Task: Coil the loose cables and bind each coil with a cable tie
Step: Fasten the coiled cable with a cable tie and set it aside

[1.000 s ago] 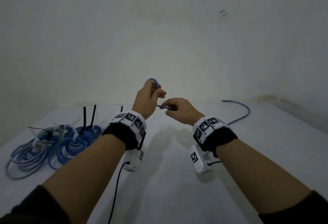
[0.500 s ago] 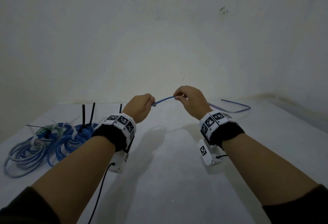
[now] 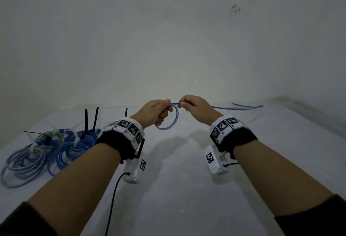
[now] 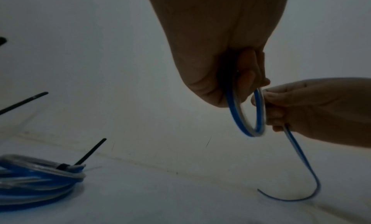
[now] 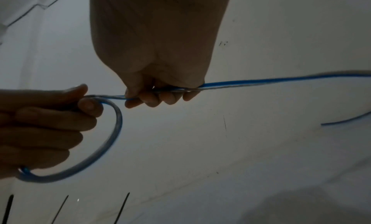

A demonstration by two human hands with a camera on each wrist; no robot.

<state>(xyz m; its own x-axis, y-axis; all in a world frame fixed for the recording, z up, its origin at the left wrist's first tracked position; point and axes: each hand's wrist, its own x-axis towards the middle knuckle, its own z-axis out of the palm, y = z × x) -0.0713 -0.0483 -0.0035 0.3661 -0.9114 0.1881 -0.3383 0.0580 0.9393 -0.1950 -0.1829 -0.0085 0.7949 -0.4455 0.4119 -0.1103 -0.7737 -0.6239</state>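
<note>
A blue cable (image 3: pixel 175 120) hangs as a small loop from my left hand (image 3: pixel 159 112), which grips it above the white table (image 3: pixel 187 189). My right hand (image 3: pixel 194 105) pinches the same cable just right of the loop, knuckles almost touching the left hand. From there the cable's loose tail (image 3: pixel 241 107) runs right along the table's far edge. In the left wrist view the loop (image 4: pixel 255 116) dangles under my left hand (image 4: pixel 230 78). The right wrist view has the strand (image 5: pixel 261 82) passing through my right hand (image 5: pixel 158 94), beside the loop (image 5: pixel 104 149).
Several bound blue and grey coils (image 3: pixel 43 151) lie at the table's left, with black cable ties (image 3: pixel 90 121) sticking up from them. The wall (image 3: pixel 168 39) rises right behind the table. A black lead (image 3: pixel 112 202) hangs from the left wrist camera.
My hands moved apart along the cable, then came back together. The left hand now holds one loop hanging below it, and the tail on the right has been drawn in.
</note>
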